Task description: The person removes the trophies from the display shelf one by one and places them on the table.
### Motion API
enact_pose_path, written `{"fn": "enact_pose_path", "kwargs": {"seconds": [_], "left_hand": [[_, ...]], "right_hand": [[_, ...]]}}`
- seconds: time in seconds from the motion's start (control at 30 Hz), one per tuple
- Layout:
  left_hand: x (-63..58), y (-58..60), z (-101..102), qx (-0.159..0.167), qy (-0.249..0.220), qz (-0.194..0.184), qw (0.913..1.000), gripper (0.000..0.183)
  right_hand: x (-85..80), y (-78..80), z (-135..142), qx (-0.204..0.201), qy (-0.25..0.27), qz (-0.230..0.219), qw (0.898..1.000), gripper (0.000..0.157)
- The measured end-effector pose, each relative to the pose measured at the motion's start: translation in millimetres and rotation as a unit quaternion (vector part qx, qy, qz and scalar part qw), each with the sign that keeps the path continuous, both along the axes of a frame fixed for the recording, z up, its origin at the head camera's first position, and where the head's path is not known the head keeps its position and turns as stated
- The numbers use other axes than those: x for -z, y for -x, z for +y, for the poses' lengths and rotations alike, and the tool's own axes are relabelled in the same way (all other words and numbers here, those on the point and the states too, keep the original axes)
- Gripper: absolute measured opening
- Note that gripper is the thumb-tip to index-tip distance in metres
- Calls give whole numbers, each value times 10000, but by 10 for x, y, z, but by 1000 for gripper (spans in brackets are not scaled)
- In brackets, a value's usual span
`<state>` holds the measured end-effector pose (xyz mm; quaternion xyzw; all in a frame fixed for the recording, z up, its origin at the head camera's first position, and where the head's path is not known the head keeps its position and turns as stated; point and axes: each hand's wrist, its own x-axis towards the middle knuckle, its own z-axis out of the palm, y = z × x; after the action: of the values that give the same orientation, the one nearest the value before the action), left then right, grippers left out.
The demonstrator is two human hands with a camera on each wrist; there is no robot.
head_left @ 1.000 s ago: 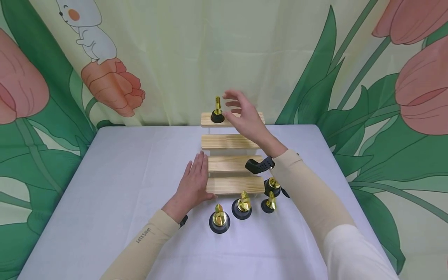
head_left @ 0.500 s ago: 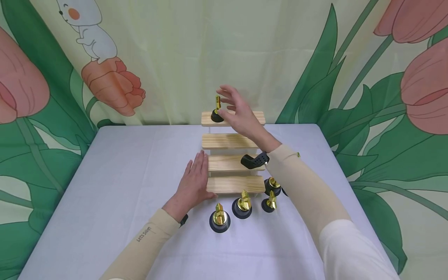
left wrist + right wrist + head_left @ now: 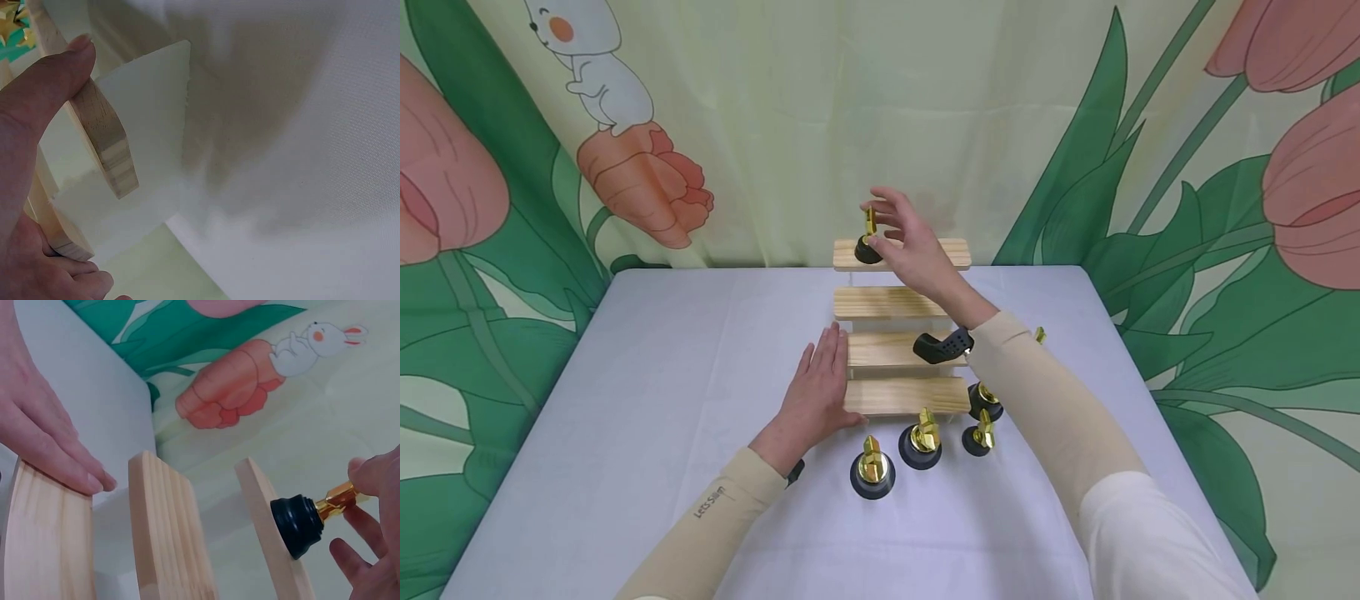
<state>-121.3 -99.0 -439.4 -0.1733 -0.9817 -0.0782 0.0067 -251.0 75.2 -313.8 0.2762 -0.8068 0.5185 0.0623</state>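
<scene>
A stepped wooden rack (image 3: pixel 910 396) stands on the table, its light planks rising toward the back. On the top plank (image 3: pixel 262 506) is a small gold trophy (image 3: pixel 297 526) with a black round base. My right hand (image 3: pixel 916 250) pinches the trophy's gold upper part between thumb and fingers. In the right wrist view the base sits against the plank. My left hand (image 3: pixel 814 385) lies along the rack's left side, fingers straight against the plank ends. Its thumb (image 3: pixel 78 59) presses the end of a lower plank in the left wrist view.
Three more trophies, a left one (image 3: pixel 872 468), a middle one (image 3: pixel 921 442) and a smaller one (image 3: pixel 977 437), stand before the rack. Another trophy (image 3: pixel 986 402) is beside its right end. A gold tip (image 3: pixel 1040 335) shows behind the right sleeve. A printed curtain (image 3: pixel 775 125) hangs behind the table.
My right hand has moved slightly left to the trophy on the top plank, and its fingers have closed round the gold part. The left hand has stayed against the rack.
</scene>
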Motion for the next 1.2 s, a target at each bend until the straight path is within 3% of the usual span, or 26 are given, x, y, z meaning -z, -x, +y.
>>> {"fn": "enact_pose_path", "kwargs": {"seconds": [0.2,0.5,1.2], "left_hand": [[-4,-8,5,-24,-73,-61,10000,140],[-12,-15,9,-26,-115,-97,9999,140],[-28,-31,3,-30,-124,-47,9999,140]], "right_hand": [[-23,-43,-17,110,144,-122,9998,56],[-245,-297,-27,108,162,-183,9996,54],[-281,-397,75,260,266,-121,9992,54]]}}
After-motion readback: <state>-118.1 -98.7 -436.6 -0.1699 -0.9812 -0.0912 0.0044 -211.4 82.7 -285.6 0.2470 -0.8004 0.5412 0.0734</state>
